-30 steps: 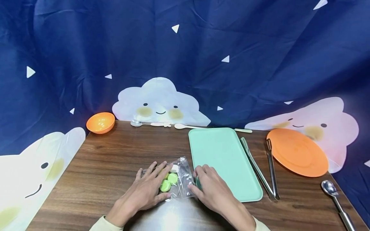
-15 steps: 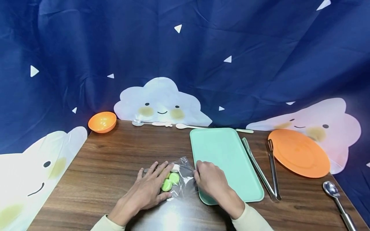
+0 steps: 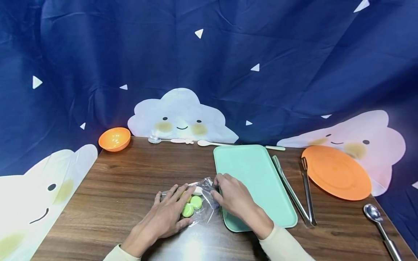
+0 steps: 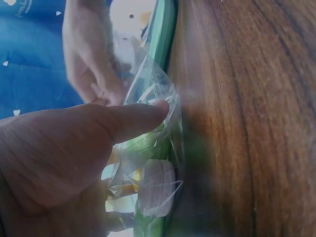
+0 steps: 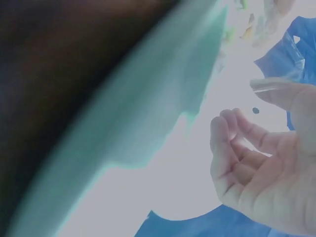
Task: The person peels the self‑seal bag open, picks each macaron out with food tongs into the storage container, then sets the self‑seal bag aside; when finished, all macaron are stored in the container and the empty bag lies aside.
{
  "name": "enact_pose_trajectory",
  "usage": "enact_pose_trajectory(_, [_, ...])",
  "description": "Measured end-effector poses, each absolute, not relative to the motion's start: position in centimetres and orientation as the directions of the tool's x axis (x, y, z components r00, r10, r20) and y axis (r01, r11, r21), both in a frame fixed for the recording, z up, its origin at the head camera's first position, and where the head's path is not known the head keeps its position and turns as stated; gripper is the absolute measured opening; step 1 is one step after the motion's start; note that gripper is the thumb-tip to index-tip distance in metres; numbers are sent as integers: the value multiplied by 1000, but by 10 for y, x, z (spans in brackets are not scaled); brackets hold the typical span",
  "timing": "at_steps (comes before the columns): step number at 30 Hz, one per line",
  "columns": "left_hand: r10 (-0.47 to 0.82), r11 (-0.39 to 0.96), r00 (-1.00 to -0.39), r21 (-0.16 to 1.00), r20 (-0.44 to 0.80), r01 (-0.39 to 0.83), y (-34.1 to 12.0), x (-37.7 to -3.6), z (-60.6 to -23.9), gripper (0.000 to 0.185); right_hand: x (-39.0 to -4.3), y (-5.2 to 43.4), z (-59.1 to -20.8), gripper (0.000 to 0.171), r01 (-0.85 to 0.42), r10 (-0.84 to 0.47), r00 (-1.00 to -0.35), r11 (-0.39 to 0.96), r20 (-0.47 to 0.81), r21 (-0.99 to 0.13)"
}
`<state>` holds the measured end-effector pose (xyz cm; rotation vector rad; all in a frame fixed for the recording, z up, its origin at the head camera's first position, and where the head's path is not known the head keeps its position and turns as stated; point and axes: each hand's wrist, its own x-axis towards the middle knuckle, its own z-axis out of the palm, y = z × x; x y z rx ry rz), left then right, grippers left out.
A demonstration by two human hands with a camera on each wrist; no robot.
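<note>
A clear plastic bag [image 3: 208, 206] lies on the table with several round pieces inside. Green pieces [image 3: 196, 202] and a white one [image 3: 197, 190] show through it; the white macaron-like piece [image 4: 157, 187] has a seam round its side in the left wrist view. My left hand [image 3: 164, 214] rests across the bag's left part with its fingers spread, hiding some pieces. At the bag's right edge, my right hand [image 3: 236, 195] hovers over the tray's left side. Its fingers are loosely bent and the thumb stands apart from them, as the right wrist view shows.
The mint-green tray [image 3: 258, 174] reaches under my right hand. To its right lie metal tongs [image 3: 307, 192] and an orange plate [image 3: 337, 174]. A metal scoop [image 3: 380, 226] is at far right. Along the back are an orange bowl [image 3: 114, 139] and spoons [image 3: 155, 139].
My right hand drew in its fingers by the bag's edge, then moved slightly away from me and parted thumb from fingers. The bag's right edge shifted; my left hand stayed put.
</note>
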<state>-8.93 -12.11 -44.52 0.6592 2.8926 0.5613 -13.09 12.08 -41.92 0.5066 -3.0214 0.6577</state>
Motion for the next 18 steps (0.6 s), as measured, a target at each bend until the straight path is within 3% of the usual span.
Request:
enact_pose_trajectory(9, [435,840,-899,381,-46,387,-121,-88,-445,89,-159,103,-433,20,-295,-297,-954,887,50,-356])
enact_pose_trajectory(12, [430,844,-901,378,-50,381,-122,-87,-445,90,-162,106,-437,24,-270,-278,-959,863,46,-428])
enact_pose_trajectory(18, [417,853,-907,369,-57,369,-121,-88,-445,89,-189,130,-484,23,-222,-226,-972,784,67,-580])
